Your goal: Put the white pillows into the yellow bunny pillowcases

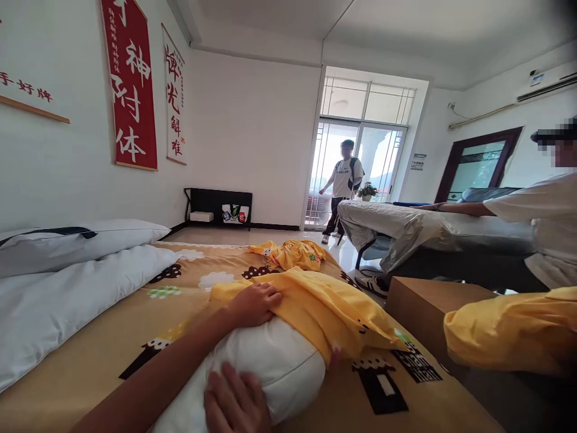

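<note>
white pillow (288, 352) slants lengthwise forward-right; yellow cloth (333, 307) atop

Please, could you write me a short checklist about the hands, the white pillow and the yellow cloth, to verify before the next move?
1. Left hand on the yellow cloth: ok.
2. Left fingers gripping the cloth, not only resting: cannot tell.
3. Right hand on the bare part of the white pillow: ok, although blurred.
4. Pillow fully covered: not ok; its near part is bare.
5. Pillow's far end inside the cloth, not only under it: cannot tell.
6. Other people, by the glass door and at the right, away from the pillow: ok.
</note>
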`<state>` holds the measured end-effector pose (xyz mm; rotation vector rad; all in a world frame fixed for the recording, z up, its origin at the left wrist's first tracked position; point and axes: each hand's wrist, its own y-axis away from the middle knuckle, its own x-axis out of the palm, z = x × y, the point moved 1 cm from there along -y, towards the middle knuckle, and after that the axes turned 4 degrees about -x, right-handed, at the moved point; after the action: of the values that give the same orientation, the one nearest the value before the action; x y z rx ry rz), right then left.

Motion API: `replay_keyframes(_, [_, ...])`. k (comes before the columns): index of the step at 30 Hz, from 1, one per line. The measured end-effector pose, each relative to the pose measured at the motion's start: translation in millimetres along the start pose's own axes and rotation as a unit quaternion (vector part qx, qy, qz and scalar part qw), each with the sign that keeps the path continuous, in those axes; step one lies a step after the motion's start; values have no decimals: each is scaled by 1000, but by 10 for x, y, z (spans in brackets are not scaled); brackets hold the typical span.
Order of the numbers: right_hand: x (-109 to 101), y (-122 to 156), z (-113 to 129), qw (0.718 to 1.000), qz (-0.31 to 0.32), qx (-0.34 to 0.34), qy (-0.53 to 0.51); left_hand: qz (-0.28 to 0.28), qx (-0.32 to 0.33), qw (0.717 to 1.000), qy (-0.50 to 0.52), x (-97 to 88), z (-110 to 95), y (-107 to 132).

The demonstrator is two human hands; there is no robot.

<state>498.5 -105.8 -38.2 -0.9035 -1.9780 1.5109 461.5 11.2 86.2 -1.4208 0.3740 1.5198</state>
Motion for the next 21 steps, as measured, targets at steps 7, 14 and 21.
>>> replay_keyframes(7, [-339, 1, -545, 992, 30, 50, 115, -153, -33, 983, -94, -59, 240, 31])
replay_keyframes(14, [6, -546, -1109, 986, 63, 102, 120, -315, -67, 940, -114, -656, 325, 352])
replay_keyframes(21, [767, -1100, -1379, 945, 257, 154, 130, -449, -75, 884, -111, -799, 271, 527])
